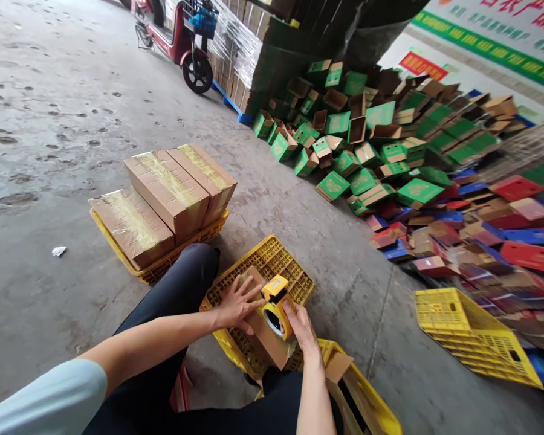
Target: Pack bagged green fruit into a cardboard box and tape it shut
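Observation:
My left hand (236, 305) lies with fingers spread on the top of a brown cardboard box (272, 341). That box rests on an upturned yellow plastic crate (294, 266) between my knees. In my right hand (300, 326) is a yellow tape dispenser (275, 305), held over the box close to my left fingertips. The dispenser hides part of the box top, and whether its tape touches the cardboard I cannot tell. A bit of clear tape shows at the box's near right edge.
Taped boxes (167, 187) sit in a yellow crate (118, 251) at left. Another yellow crate (381, 411) with cardboard stands by my right knee; a further crate (462, 326) lies right. Heaped green cartons (362, 181) and red and blue cartons (526, 257) lie beyond. A scooter (181, 42) stands behind.

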`<control>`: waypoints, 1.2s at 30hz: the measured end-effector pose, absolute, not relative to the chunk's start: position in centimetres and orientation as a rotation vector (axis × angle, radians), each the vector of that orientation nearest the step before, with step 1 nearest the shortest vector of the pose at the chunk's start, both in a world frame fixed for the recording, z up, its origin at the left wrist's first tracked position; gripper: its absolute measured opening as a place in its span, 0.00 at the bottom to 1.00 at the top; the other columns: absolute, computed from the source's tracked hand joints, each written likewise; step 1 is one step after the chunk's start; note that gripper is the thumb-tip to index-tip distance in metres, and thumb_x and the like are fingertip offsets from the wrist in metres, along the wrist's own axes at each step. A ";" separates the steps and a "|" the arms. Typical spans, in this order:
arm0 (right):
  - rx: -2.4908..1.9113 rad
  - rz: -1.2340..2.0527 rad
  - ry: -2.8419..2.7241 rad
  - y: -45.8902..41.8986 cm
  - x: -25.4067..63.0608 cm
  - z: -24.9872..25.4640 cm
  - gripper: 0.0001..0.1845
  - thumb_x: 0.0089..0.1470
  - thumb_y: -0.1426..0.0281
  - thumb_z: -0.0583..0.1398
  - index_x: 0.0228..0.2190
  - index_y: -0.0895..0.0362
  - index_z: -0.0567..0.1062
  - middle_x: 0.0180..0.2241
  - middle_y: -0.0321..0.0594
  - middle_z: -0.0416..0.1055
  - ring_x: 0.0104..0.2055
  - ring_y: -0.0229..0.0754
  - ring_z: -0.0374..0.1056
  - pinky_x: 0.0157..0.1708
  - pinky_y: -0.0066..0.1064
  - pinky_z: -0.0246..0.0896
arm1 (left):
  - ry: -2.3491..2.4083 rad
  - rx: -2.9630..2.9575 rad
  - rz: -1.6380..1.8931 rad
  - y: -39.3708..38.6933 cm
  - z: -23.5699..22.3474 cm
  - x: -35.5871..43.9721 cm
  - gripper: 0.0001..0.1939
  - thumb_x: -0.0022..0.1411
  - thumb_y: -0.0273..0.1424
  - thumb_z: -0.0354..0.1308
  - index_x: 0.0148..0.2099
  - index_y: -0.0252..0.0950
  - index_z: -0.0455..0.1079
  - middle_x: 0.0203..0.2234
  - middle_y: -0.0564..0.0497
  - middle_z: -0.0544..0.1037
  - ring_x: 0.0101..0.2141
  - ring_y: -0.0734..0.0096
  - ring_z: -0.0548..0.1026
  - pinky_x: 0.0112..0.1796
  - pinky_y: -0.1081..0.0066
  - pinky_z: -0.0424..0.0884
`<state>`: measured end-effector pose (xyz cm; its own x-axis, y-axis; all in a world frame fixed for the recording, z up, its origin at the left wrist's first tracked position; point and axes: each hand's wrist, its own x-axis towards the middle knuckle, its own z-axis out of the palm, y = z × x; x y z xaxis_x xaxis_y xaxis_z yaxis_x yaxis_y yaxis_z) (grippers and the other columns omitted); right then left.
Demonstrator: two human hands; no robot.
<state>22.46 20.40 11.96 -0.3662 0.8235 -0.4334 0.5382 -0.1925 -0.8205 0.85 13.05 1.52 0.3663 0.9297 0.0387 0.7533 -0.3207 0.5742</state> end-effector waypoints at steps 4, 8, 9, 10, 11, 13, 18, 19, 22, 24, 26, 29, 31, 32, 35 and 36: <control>-1.615 1.577 -1.837 20.5 22.3 12.2 0.36 0.47 0.31 0.59 0.26 0.53 0.72 0.15 0.35 0.70 0.15 0.41 0.65 0.18 0.31 0.59 | 1.397 1.953 0.691 12.7 3.0 0.9 0.40 0.59 0.46 0.68 0.71 0.42 0.65 0.72 0.39 0.59 0.72 0.34 0.49 0.67 0.35 0.45; -1.585 1.607 -1.829 20.6 22.1 12.4 0.36 0.47 0.31 0.60 0.26 0.53 0.72 0.15 0.35 0.70 0.15 0.41 0.65 0.18 0.31 0.58 | 1.264 1.272 1.023 13.4 5.4 -0.2 0.23 0.63 0.29 0.57 0.60 0.37 0.75 0.62 0.41 0.74 0.63 0.53 0.71 0.64 0.55 0.65; -1.582 1.610 -1.832 20.6 22.0 12.5 0.37 0.47 0.31 0.60 0.27 0.54 0.73 0.15 0.35 0.70 0.15 0.41 0.65 0.18 0.30 0.59 | 1.229 0.984 1.057 13.8 6.1 -0.7 0.20 0.62 0.29 0.57 0.56 0.35 0.76 0.57 0.41 0.78 0.57 0.56 0.76 0.61 0.58 0.70; -1.584 1.609 -1.837 20.6 22.0 12.6 0.37 0.46 0.31 0.60 0.27 0.54 0.73 0.15 0.35 0.70 0.16 0.41 0.65 0.18 0.30 0.59 | 1.175 0.677 1.059 14.3 6.6 -1.2 0.17 0.62 0.30 0.59 0.53 0.34 0.77 0.52 0.41 0.81 0.52 0.58 0.80 0.56 0.60 0.74; -1.589 1.605 -1.842 20.5 21.9 12.6 0.37 0.46 0.31 0.60 0.27 0.54 0.73 0.15 0.35 0.70 0.16 0.41 0.65 0.18 0.30 0.59 | 1.113 0.406 1.051 14.7 7.1 -1.6 0.15 0.61 0.32 0.61 0.50 0.33 0.76 0.48 0.41 0.82 0.48 0.60 0.81 0.52 0.62 0.77; -1.600 1.597 -1.848 20.5 21.8 12.8 0.38 0.45 0.30 0.60 0.27 0.54 0.73 0.16 0.35 0.70 0.16 0.41 0.66 0.18 0.30 0.59 | 1.069 0.236 1.023 15.6 7.9 -2.4 0.16 0.63 0.41 0.63 0.44 0.32 0.75 0.40 0.42 0.83 0.40 0.63 0.82 0.45 0.66 0.79; -1.590 1.647 -1.840 20.5 21.9 12.9 0.37 0.46 0.32 0.61 0.29 0.54 0.73 0.16 0.34 0.70 0.16 0.40 0.66 0.18 0.29 0.60 | 0.944 0.148 0.913 16.7 9.2 -3.0 0.24 0.55 0.48 0.73 0.38 0.31 0.74 0.29 0.48 0.80 0.29 0.71 0.78 0.36 0.72 0.77; -1.587 1.656 -1.847 20.6 21.9 12.8 0.37 0.46 0.32 0.61 0.29 0.54 0.73 0.17 0.34 0.70 0.16 0.40 0.66 0.18 0.29 0.60 | 0.922 0.142 0.882 16.8 9.4 -3.1 0.23 0.53 0.46 0.75 0.37 0.31 0.75 0.27 0.49 0.80 0.28 0.72 0.78 0.35 0.72 0.76; -1.586 1.688 -1.893 21.0 22.2 12.4 0.38 0.46 0.31 0.61 0.30 0.55 0.73 0.18 0.35 0.71 0.17 0.40 0.67 0.19 0.30 0.63 | 0.908 0.153 0.799 17.2 10.2 -3.4 0.21 0.48 0.41 0.79 0.34 0.32 0.75 0.24 0.52 0.78 0.25 0.73 0.76 0.35 0.71 0.76; -1.577 1.704 -1.926 21.3 22.4 12.2 0.39 0.46 0.31 0.60 0.31 0.55 0.74 0.19 0.36 0.72 0.18 0.41 0.68 0.20 0.30 0.64 | 0.920 0.175 0.751 17.5 10.6 -3.7 0.21 0.45 0.38 0.80 0.32 0.32 0.74 0.22 0.54 0.77 0.24 0.73 0.75 0.35 0.69 0.76; -1.565 1.706 -1.950 21.5 22.5 12.0 0.39 0.46 0.30 0.60 0.31 0.56 0.74 0.19 0.37 0.73 0.18 0.41 0.69 0.19 0.30 0.65 | 0.939 0.208 0.717 17.8 10.8 -4.0 0.21 0.43 0.35 0.81 0.31 0.32 0.74 0.21 0.55 0.76 0.24 0.73 0.76 0.35 0.68 0.76; -1.552 1.705 -1.969 21.6 22.5 11.9 0.39 0.48 0.31 0.60 0.32 0.56 0.75 0.20 0.38 0.75 0.18 0.40 0.69 0.20 0.30 0.65 | 0.982 0.274 0.721 18.1 10.7 -4.2 0.21 0.40 0.34 0.82 0.29 0.32 0.74 0.21 0.56 0.77 0.24 0.74 0.76 0.34 0.69 0.76; -1.554 1.717 -1.977 21.7 22.4 11.9 0.39 0.48 0.31 0.60 0.32 0.57 0.75 0.21 0.39 0.75 0.18 0.40 0.69 0.20 0.29 0.65 | 1.005 0.308 0.744 18.1 10.4 -4.2 0.21 0.39 0.34 0.82 0.29 0.32 0.74 0.21 0.56 0.78 0.24 0.75 0.76 0.33 0.70 0.75; -1.559 1.723 -1.981 21.7 22.4 11.9 0.39 0.48 0.31 0.60 0.33 0.57 0.75 0.22 0.39 0.76 0.19 0.40 0.69 0.20 0.29 0.64 | 1.015 0.321 0.753 18.1 10.2 -4.1 0.21 0.40 0.34 0.82 0.29 0.32 0.75 0.22 0.55 0.78 0.24 0.76 0.75 0.32 0.71 0.75; -1.587 1.739 -1.996 21.9 22.1 12.0 0.41 0.46 0.30 0.60 0.34 0.57 0.76 0.24 0.40 0.78 0.19 0.40 0.69 0.19 0.30 0.65 | 1.057 0.360 0.769 18.0 9.7 -4.2 0.19 0.42 0.35 0.81 0.29 0.32 0.75 0.21 0.55 0.77 0.23 0.76 0.75 0.29 0.74 0.72; -1.595 1.739 -2.002 21.9 22.0 12.1 0.42 0.46 0.30 0.60 0.35 0.58 0.76 0.24 0.41 0.78 0.19 0.40 0.69 0.20 0.30 0.65 | 1.071 0.375 0.773 17.9 9.6 -4.3 0.19 0.43 0.35 0.81 0.29 0.32 0.75 0.20 0.55 0.77 0.23 0.76 0.76 0.28 0.75 0.71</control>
